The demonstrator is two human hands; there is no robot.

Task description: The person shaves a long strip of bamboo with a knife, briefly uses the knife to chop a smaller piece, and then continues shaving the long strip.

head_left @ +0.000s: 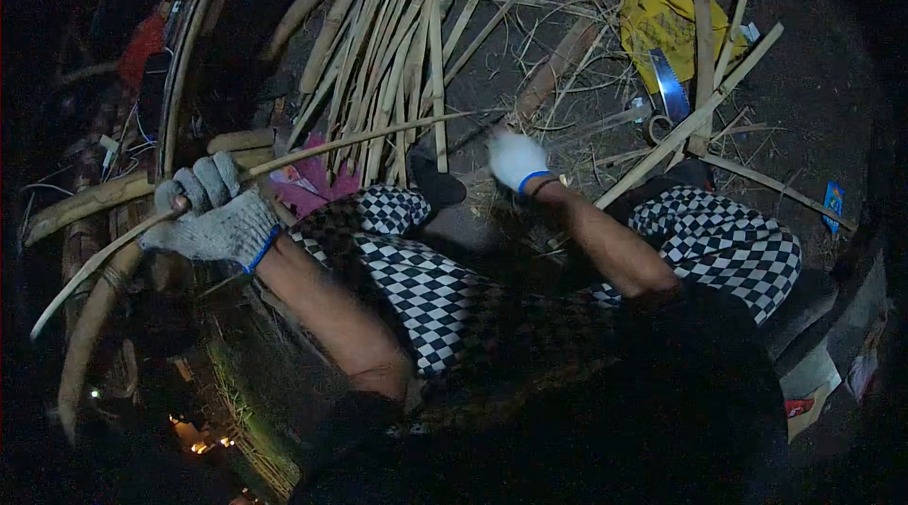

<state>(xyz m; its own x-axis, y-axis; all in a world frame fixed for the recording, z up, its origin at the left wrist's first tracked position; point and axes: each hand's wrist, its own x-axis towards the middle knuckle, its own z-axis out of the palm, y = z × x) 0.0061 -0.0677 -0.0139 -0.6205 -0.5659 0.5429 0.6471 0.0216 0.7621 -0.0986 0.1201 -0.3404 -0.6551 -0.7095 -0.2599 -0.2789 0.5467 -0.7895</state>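
Note:
My left hand (210, 214), in a grey knitted glove with a blue cuff, is closed round a long thin bamboo strip (355, 138). One end of the strip curves down to the lower left; the other tapers away towards my right hand (516, 163). That hand wears a white glove and is blurred, its fingers curled into a fist. A dark, narrow shape shows beside it, too smeared to name. Beyond both hands lies a pile of split bamboo strips (388, 51), fanned out on the ground.
A hand saw (670, 87) lies against a yellow bag (667, 13) at the upper right. Near it are a roll of tape (655, 130) and a long bamboo slat (690, 122) slanting past my knee. Thick poles stand at the left; small flames (199, 439) glow lower left.

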